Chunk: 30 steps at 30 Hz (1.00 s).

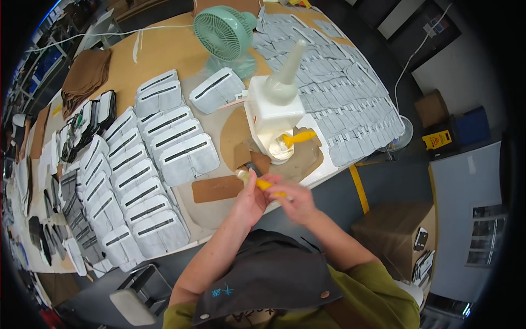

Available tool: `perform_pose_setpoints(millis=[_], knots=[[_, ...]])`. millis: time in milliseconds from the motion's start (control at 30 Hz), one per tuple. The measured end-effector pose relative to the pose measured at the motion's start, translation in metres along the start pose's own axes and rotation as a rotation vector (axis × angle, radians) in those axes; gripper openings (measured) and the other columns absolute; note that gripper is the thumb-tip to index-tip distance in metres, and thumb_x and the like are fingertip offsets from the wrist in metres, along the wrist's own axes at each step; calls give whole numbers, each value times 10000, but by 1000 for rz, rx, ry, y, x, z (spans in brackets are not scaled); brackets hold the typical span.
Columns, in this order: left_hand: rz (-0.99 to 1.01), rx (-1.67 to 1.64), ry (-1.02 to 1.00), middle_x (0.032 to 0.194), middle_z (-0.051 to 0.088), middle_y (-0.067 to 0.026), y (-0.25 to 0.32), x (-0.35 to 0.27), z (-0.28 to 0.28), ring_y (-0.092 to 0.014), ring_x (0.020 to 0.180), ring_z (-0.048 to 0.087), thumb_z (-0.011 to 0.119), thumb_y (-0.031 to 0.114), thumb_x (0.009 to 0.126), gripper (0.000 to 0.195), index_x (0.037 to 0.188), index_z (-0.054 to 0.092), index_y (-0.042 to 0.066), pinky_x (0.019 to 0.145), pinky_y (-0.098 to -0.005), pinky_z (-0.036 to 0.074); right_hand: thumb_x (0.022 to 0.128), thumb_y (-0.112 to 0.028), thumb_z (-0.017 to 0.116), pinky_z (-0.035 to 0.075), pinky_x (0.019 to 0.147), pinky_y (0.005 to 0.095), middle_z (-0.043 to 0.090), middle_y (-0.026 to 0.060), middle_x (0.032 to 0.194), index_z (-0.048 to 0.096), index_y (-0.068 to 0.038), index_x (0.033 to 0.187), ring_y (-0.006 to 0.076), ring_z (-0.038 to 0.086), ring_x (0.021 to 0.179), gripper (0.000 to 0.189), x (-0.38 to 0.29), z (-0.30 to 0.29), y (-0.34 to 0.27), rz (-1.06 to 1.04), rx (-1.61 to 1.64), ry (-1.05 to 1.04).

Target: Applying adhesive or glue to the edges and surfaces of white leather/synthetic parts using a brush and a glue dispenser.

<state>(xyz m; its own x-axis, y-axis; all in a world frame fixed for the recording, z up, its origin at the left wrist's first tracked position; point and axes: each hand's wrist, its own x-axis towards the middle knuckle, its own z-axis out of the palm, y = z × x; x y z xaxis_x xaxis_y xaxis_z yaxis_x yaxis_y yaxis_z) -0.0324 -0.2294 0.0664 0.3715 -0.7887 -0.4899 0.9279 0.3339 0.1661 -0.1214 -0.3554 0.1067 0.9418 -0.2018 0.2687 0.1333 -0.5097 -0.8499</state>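
Note:
My right hand [294,201] grips the yellow handle of a small brush [265,184], just above the table's front edge. The brush's pale bristle end points left. My left hand [251,201] is beside it, its raised thumb crossing in front of the brush; whether it grips the brush or something else cannot be made out. A small dark piece [254,168] shows just beyond that thumb, by a brown flap [260,162]. Farther off, an open cup of creamy white paste [281,153] holds a second yellow-handled tool [302,137]. A brown rectangular piece [218,189] lies left of my hands.
A white container [274,111] with an upturned translucent bottle [285,78] stands behind the cup. Overlapping grey-white panels with dark slots [139,197] cover the left; more grey panels [341,98] fill the right. A green fan [224,33] stands at the back. A stool [135,302] is below left.

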Motion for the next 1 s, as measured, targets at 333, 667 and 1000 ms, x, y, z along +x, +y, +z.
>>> perform_pose_setpoints(millis=[333,667,1000], knots=[[178,264,238,759,545,-58,2,-40,-84,-161,682,505,613,164,896,141,884,535,47,656,-283,417,885,-80,614,471,595,200,624,13,832,651,-31,1006,62,552,648,136,59,-55,48,356,-25,243],[346,230,280,748,543,-71,6,-76,-126,-169,684,511,612,23,850,94,842,519,27,656,-288,423,834,-190,657,497,592,333,653,137,714,668,-62,910,264,629,625,150,115,-48,52,309,-456,0],[394,295,237,747,550,-47,5,-74,-117,-144,671,513,621,57,862,107,863,514,51,658,-260,419,804,-221,665,517,672,404,668,143,756,664,-84,862,313,651,731,149,143,-56,48,382,-622,-215]])
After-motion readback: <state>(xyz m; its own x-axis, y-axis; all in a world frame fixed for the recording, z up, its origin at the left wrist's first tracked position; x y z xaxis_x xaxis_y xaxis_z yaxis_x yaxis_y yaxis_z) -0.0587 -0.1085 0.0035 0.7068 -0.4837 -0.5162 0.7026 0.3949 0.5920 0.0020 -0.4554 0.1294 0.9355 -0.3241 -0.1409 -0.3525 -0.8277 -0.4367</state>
